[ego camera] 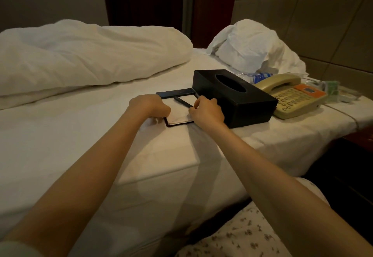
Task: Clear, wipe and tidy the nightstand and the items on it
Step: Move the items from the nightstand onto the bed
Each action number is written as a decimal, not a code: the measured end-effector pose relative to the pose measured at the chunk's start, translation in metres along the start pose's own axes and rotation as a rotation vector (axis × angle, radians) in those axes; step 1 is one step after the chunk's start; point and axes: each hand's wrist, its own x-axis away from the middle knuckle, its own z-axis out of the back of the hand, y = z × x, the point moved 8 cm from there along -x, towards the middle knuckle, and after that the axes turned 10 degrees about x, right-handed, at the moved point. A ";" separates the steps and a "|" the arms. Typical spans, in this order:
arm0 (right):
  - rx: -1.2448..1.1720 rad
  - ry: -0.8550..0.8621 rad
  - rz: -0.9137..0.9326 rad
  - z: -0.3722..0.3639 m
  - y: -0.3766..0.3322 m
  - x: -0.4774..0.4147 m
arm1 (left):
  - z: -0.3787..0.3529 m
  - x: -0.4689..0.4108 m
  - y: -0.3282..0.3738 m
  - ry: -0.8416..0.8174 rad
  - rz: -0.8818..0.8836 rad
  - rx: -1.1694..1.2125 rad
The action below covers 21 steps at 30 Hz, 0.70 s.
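A black notepad holder [175, 93] with white paper and a dark pen [182, 101] lies on the white bed sheet near the mattress edge. My left hand [150, 106] grips the holder's left side with curled fingers. My right hand [206, 111] pinches its right edge, close to the pen's lower end. Right beside the holder stands a black tissue box [234, 97]. Behind the box lie a beige telephone [290, 97] with an orange panel and a plastic water bottle [257, 77].
A rumpled white duvet [84, 54] covers the bed's left part, and a crumpled white pillow [252, 48] sits at the head. Small packets [331, 89] lie at the far right. The dark nightstand [357, 139] shows at the right edge, below the mattress.
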 end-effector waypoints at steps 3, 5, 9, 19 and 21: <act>0.117 -0.009 0.035 0.006 -0.003 0.001 | 0.011 -0.001 0.010 0.074 -0.030 0.030; 0.201 0.015 0.083 0.017 -0.006 0.002 | 0.018 -0.002 0.024 0.100 -0.079 0.092; -0.086 0.088 0.109 0.054 0.001 0.000 | 0.029 -0.001 0.059 0.150 -0.204 0.243; -0.511 0.206 -0.157 0.120 0.108 0.002 | 0.026 0.028 0.185 0.159 -0.622 0.643; -0.515 0.252 -0.211 0.132 0.135 0.009 | 0.015 0.040 0.214 0.091 -0.684 0.697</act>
